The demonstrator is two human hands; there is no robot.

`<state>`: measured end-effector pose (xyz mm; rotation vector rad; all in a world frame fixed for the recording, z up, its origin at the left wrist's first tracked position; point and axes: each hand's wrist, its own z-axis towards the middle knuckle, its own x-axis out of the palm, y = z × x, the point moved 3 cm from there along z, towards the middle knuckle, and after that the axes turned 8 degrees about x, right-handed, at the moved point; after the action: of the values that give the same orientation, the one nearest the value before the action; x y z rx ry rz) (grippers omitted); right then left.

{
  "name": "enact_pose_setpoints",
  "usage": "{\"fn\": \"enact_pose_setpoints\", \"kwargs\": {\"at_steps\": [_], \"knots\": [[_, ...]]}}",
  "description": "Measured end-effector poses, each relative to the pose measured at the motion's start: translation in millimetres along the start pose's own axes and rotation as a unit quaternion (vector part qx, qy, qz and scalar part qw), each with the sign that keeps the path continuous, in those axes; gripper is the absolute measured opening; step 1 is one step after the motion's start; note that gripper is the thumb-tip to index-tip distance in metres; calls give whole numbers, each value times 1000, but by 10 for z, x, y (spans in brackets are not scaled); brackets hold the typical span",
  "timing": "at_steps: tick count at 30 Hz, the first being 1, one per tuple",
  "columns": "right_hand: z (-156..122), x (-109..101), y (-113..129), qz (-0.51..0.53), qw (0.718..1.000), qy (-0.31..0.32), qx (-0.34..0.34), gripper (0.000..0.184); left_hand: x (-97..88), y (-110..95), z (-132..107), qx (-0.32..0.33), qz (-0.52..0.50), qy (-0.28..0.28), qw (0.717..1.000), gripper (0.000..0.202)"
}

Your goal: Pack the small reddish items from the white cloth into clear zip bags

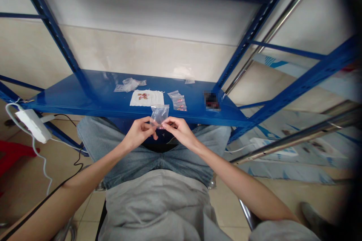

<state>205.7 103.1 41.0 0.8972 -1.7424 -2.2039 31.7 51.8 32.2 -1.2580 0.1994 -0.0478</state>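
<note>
Between my hands, at the front edge of the blue shelf, is a small clear plastic bag (pixel 160 113). My left hand (pixel 140 131) pinches its lower left side, and my right hand (pixel 178 128) pinches its lower right corner. Small pinkish bits show by the right fingertips, too small to name. Just behind the bag lies a white cloth pouch (pixel 137 99) with several small reddish-brown pieces (pixel 143 96) on it. To its right are small clear bags (pixel 178 101) holding pink and red bits. More clear plastic bags (pixel 130 84) lie crumpled at the back left.
The blue metal shelf (pixel 93 94) stands across my lap, with upright posts (pixel 53 26) at both sides. A dark, pixelated item (pixel 212 101) lies at the shelf's right end. A white power strip (pixel 34 125) with cables hangs at the left. Metal rails run along the right.
</note>
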Motion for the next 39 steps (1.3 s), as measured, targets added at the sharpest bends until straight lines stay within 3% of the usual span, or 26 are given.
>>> {"fn": "enact_pose_setpoints", "kwargs": {"at_steps": [6, 12, 22, 39], "knots": [[6, -11, 22, -18, 1000, -12, -21, 20, 9, 17, 0, 20, 36, -23, 999, 27], [14, -5, 7, 41, 999, -15, 0, 25, 8, 53, 9, 30, 47, 6, 998, 21], [-14, 47, 33, 86, 996, 9, 17, 25, 74, 102, -7, 30, 5, 28, 999, 34], [-39, 81, 93, 43, 999, 18, -1, 23, 49, -8, -10, 25, 21, 38, 999, 30]]}}
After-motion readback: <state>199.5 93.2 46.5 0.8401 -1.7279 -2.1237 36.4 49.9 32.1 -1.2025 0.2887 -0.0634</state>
